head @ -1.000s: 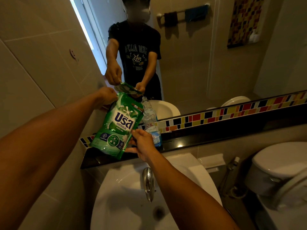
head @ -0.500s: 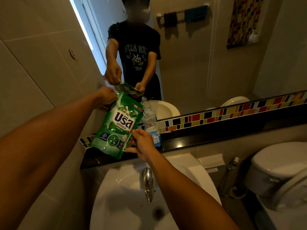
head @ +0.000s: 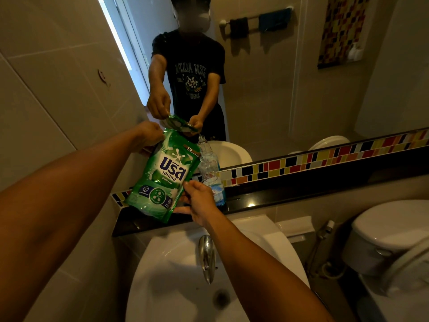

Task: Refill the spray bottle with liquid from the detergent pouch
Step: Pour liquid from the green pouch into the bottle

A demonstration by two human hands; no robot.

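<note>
One view only, worn on the person's head, looking forward and down along both forearms toward the wall. It sits close over the white ceramic basin (head: 176, 270), whose chrome tap (head: 207, 256) lies near the lower middle. The wide lens bends the black glossy ledge (head: 290, 196) across mid-frame, and the large wall mirror (head: 301, 89) fills the upper half, facing the camera.

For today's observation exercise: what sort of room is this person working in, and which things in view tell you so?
A home bathroom, most likely. A white washbasin with a chrome tap sits below a wall mirror, and a toilet stands to the right.
</note>
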